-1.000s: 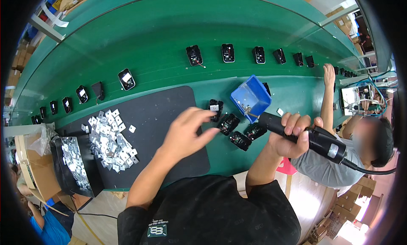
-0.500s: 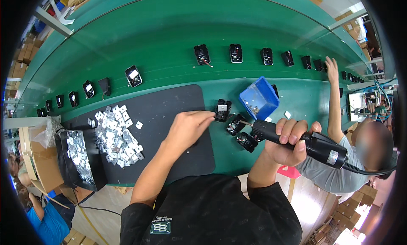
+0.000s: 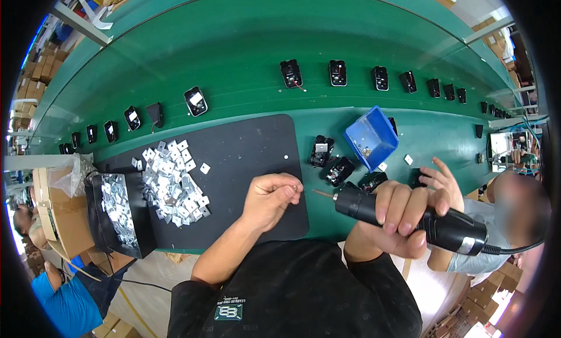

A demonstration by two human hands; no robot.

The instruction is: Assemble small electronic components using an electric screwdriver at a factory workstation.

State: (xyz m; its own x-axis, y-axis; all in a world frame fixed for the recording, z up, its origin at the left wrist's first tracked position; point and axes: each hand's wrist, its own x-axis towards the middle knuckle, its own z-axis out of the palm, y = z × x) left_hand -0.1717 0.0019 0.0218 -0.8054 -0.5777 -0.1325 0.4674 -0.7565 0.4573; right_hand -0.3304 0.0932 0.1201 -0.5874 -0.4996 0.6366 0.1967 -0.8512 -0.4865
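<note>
My right hand [image 3: 403,212] is wrapped round a black corded electric screwdriver [image 3: 456,230], whose bit points left. Close to the bit's tip, my left hand [image 3: 270,200] is pinched above the right part of the black mat [image 3: 251,145]. What its fingertips hold, if anything, is too small to name. Beyond the hands lie open black housings: one [image 3: 319,158] with a metal plate in it, another [image 3: 339,171] in front of it, and a third [image 3: 372,181] partly behind my right hand. A blue bin [image 3: 380,126] with small metal pieces inside stands behind them.
Loose metal plates [image 3: 172,186] are heaped on the mat, beside a black box of plates [image 3: 117,212]. A row of black housings [image 3: 337,73] runs along the far green bench. At right, a co-worker's hand [image 3: 441,180] reaches in beside a dark part.
My left hand has come away from the housing toward the screwdriver's tip. The co-worker's hand has moved from the far row to near my right hand. The whole view has shifted slightly.
</note>
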